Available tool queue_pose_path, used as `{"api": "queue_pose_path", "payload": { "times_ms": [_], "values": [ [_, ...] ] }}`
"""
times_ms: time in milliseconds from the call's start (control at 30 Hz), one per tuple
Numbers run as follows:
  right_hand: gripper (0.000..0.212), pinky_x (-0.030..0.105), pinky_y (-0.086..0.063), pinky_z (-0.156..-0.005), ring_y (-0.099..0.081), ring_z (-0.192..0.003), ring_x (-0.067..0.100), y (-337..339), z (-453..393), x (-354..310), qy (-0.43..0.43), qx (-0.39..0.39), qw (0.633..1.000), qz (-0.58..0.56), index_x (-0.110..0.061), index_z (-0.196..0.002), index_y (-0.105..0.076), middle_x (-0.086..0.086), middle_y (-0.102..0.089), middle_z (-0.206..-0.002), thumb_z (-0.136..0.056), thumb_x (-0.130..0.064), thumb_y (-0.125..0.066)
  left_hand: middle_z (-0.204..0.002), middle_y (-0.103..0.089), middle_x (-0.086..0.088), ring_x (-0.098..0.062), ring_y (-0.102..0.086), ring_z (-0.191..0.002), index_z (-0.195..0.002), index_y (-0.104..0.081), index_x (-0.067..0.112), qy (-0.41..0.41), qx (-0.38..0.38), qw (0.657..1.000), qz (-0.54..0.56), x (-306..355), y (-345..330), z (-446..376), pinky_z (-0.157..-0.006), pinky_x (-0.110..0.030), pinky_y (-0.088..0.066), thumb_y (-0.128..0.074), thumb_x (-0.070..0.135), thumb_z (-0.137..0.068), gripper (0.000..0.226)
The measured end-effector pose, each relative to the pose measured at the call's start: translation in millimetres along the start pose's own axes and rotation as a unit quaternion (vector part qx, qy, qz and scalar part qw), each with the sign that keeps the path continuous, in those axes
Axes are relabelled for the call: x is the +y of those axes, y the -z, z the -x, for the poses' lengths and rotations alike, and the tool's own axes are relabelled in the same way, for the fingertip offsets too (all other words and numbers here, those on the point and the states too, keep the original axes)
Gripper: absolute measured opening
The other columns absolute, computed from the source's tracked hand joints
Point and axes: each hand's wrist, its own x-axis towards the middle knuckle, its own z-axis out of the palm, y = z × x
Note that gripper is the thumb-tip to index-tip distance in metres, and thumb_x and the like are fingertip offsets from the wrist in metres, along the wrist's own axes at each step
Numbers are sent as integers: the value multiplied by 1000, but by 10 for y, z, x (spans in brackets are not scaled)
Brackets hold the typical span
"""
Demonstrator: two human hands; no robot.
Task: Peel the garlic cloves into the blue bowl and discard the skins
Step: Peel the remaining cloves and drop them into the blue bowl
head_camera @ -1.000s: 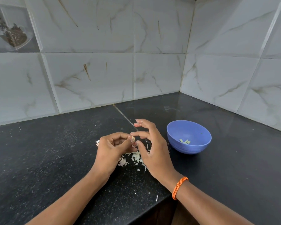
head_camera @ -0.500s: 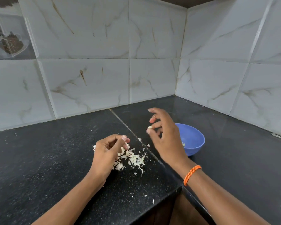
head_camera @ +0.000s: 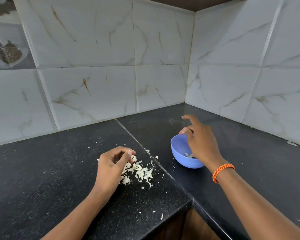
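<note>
Over the blue bowl (head_camera: 177,153) her right hand (head_camera: 202,144) hangs, fingers loosely spread, covering some peeled cloves (head_camera: 189,155). Left hand (head_camera: 111,168) sits curled beside the skins (head_camera: 140,172); can't tell if it's holding anything.

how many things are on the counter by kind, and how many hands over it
blue bowl: 1
pile of garlic skins: 1
hands: 2, the left hand by the pile, the right hand over the bowl
orange wristband: 1
Total: 5
A few peeled cloves lie in the bowl, partly hidden by the hand, so they are not counted.
</note>
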Motion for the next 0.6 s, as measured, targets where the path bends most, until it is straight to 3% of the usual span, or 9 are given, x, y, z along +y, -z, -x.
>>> {"api": "queue_pose_path", "payload": {
  "times_ms": [67,167,300,367,433,500,600],
  "values": [
    [47,40,-58,-79,-70,-92,15,4,-10,-9,-7,-2,1000,3,-33,-145,-52,-15,-78,-98,-104,-9,-48,-79,-75,-3,-24,-70,-85,-92,-84,21,-7,2,1000,-7,-27,14,-13,-83,-32,-51,-71,19,-104,18],
    [45,35,-56,-81,-71,-93,12,-16,-14,-45,-6,2,1000,-9,-32,-143,-55,-17,-78,-95,-104,-10,-50,-82,-77,0,-17,-71,-82,-98,-84,27,-8,-5,999,-32,-34,40,-33,-82,-31,-53,-71,21,-104,15],
    [22,33,-51,-75,-67,-87,2,-107,76,-175,16,-2,999,-50,-34,-128,-64,-17,-76,-87,-106,-30,-59,-80,-77,11,-11,-69,-77,-99,-83,39,-28,-16,981,-189,-96,155,-145,-70,-36,-56,-72,29,-101,14],
    [11,35,-50,-68,-64,-76,4,-201,190,-303,45,2,998,-39,-34,-108,-68,-14,-71,-83,-106,-40,-59,-80,-74,17,-5,-64,-85,-95,-82,41,-43,-14,962,-270,-131,243,-201,-70,-33,-52,-73,36,-100,12],
    [33,34,-42,-56,-54,-68,11,-339,325,-441,75,9,997,9,-25,-83,-62,-9,-57,-83,-108,-47,-56,-84,-72,20,1,-59,-95,-96,-81,43,-54,-18,947,-316,-163,314,-224,-73,-31,-50,-71,41,-100,10],
    [47,27,-32,-52,-50,-68,13,-484,448,-555,91,-24,995,42,-22,-71,-56,-6,-46,-88,-107,-51,-56,-85,-71,22,3,-53,-101,-99,-79,44,-74,-25,936,-343,-189,350,-235,-72,-27,-47,-70,42,-100,9],
    [28,20,-33,-55,-51,-73,6,-644,578,-635,119,-105,986,53,-25,-80,-58,-11,-42,-99,-99,-38,-73,-89,-70,26,0,-48,-105,-97,-79,41,-106,-32,924,-365,-231,370,-243,-77,-26,-43,-76,38,-97,5]
  ]
}}
